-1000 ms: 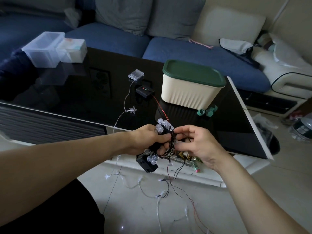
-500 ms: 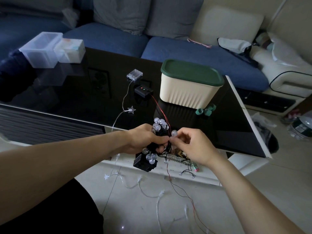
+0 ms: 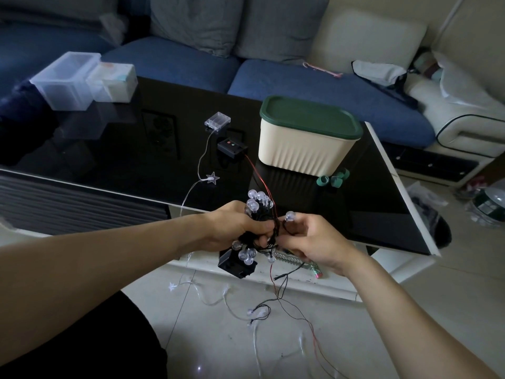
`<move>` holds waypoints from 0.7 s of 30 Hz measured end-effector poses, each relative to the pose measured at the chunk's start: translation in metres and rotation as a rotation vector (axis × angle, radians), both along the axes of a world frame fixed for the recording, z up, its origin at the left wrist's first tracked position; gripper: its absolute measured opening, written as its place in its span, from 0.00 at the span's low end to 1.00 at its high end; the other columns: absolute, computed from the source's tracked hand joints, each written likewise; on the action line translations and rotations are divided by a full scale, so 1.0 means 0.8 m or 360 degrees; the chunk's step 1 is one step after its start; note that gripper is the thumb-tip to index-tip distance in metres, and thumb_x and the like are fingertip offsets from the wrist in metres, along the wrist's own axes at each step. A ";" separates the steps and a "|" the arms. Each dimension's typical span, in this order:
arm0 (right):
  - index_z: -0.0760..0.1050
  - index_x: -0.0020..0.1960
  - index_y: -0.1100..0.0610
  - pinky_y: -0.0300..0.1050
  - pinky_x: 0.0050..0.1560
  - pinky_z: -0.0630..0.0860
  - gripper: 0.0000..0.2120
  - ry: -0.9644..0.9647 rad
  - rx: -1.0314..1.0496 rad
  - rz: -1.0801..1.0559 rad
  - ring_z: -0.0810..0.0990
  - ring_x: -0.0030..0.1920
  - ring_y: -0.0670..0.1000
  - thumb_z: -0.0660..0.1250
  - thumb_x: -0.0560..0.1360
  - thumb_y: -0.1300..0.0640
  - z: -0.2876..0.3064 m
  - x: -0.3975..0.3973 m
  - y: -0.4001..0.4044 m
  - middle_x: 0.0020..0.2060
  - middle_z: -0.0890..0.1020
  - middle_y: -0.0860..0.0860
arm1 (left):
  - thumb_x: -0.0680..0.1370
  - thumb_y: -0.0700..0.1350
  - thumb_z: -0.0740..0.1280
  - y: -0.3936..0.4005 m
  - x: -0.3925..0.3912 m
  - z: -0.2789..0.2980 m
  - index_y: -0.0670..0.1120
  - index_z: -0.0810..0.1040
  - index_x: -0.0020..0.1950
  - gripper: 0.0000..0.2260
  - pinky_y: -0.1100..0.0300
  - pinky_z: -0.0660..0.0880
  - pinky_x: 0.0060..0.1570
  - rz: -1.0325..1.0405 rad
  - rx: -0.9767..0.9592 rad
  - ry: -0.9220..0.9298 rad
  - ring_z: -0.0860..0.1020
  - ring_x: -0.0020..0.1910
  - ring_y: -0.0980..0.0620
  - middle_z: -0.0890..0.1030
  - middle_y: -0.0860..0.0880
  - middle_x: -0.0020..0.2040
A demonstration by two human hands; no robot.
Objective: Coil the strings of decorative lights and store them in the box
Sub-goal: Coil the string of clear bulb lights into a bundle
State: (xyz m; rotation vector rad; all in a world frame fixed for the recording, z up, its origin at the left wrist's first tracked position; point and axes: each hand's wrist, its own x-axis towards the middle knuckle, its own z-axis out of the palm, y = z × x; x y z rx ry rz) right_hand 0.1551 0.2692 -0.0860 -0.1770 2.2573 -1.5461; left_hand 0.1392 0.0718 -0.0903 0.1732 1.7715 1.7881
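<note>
My left hand (image 3: 235, 228) grips a coiled bundle of black-wired globe lights (image 3: 258, 203); clear bulbs stick out above and below the fist, and a black battery box (image 3: 236, 265) hangs under it. My right hand (image 3: 311, 242) pinches the black wire beside the bundle, with one bulb (image 3: 290, 215) at its fingertips. The loose tail of that string (image 3: 278, 294) drops to the floor. A second string with a clear star (image 3: 212, 178) runs from a clear battery case (image 3: 217, 120) off the table edge. The cream box with a green lid (image 3: 307, 138) stands shut on the table.
A black controller (image 3: 231, 147) with red and black wires lies by the box. Small green rings (image 3: 332, 180) sit in front of it. Clear plastic containers (image 3: 73, 79) stand at the far left of the glossy black table (image 3: 109, 149). White wire loops (image 3: 218, 299) lie on the floor tiles.
My right hand has fed another bulb of the black string up to the bundle, and more of the hanging tail has risen off the floor. The left hand keeps its grip.
</note>
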 end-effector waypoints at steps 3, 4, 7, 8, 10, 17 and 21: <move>0.83 0.49 0.60 0.35 0.43 0.78 0.08 0.0214 0.0064 -0.0072 0.84 0.40 0.42 0.78 0.71 0.64 -0.007 -0.003 0.001 0.39 0.87 0.49 | 0.79 0.36 0.67 0.000 -0.001 0.001 0.37 0.78 0.42 0.06 0.61 0.75 0.38 -0.0019 -0.0005 -0.0008 0.76 0.32 0.52 0.77 0.43 0.34; 0.83 0.47 0.59 0.34 0.42 0.78 0.08 0.0245 0.0079 -0.0106 0.85 0.40 0.41 0.79 0.70 0.63 -0.007 -0.003 0.000 0.37 0.87 0.48 | 0.78 0.37 0.68 0.001 -0.001 0.001 0.38 0.79 0.43 0.05 0.60 0.74 0.39 -0.0027 -0.0022 -0.0020 0.76 0.33 0.51 0.78 0.43 0.35; 0.82 0.43 0.52 0.35 0.41 0.78 0.08 0.0305 0.0156 -0.0110 0.85 0.39 0.41 0.79 0.70 0.62 -0.011 -0.007 -0.003 0.36 0.86 0.45 | 0.77 0.35 0.69 0.001 -0.003 0.000 0.38 0.80 0.45 0.02 0.61 0.76 0.38 -0.0005 -0.0080 -0.0098 0.77 0.33 0.52 0.79 0.43 0.35; 0.83 0.43 0.52 0.36 0.42 0.79 0.08 0.0321 0.0186 -0.0111 0.85 0.39 0.41 0.79 0.70 0.62 -0.012 -0.007 -0.003 0.36 0.87 0.45 | 0.77 0.35 0.69 0.001 -0.003 0.001 0.37 0.80 0.46 0.02 0.62 0.76 0.38 -0.0009 -0.0112 -0.0118 0.77 0.33 0.53 0.79 0.43 0.36; 0.84 0.43 0.50 0.38 0.43 0.80 0.07 0.0360 0.0247 -0.0108 0.85 0.40 0.43 0.78 0.72 0.62 -0.013 -0.008 -0.004 0.36 0.87 0.45 | 0.77 0.37 0.70 -0.001 -0.004 0.002 0.36 0.81 0.49 0.05 0.62 0.78 0.39 -0.0047 -0.0173 -0.0150 0.78 0.34 0.53 0.80 0.44 0.37; 0.84 0.45 0.51 0.38 0.38 0.80 0.05 0.0269 0.0270 0.0007 0.87 0.42 0.53 0.75 0.74 0.61 -0.006 -0.004 -0.007 0.38 0.87 0.49 | 0.78 0.40 0.69 -0.007 -0.004 0.010 0.38 0.82 0.46 0.06 0.60 0.78 0.45 -0.0217 -0.0195 -0.0267 0.81 0.38 0.50 0.83 0.43 0.39; 0.83 0.46 0.54 0.38 0.33 0.77 0.01 0.0237 0.0307 0.0089 0.83 0.34 0.50 0.74 0.75 0.58 -0.005 -0.004 -0.005 0.36 0.86 0.50 | 0.79 0.41 0.66 -0.010 -0.005 0.013 0.35 0.80 0.51 0.09 0.61 0.79 0.42 -0.0287 -0.0252 -0.0272 0.81 0.38 0.50 0.83 0.42 0.42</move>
